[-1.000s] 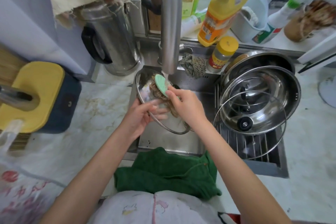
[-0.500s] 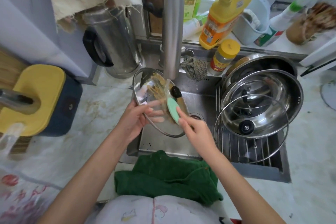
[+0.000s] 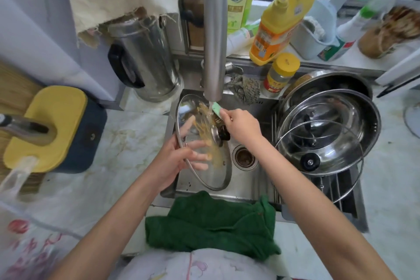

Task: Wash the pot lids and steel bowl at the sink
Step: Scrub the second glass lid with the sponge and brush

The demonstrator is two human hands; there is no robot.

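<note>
Glass pot lid [image 3: 211, 173]: wet, likely slippery, breakable.
Left hand [image 3: 175, 161] pinches its rim; right hand [image 3: 242, 125] grips the brush [image 3: 217, 108].

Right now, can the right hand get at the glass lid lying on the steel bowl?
Probably yes: that glass lid lies uncovered just right of the right hand, nothing between them. But the hand grips the green brush, so it must free itself first.

The left hand [image 3: 175, 161] holds lid [image 3: 219, 177], right hand [image 3: 241, 125] brush [image 3: 216, 108].
</note>
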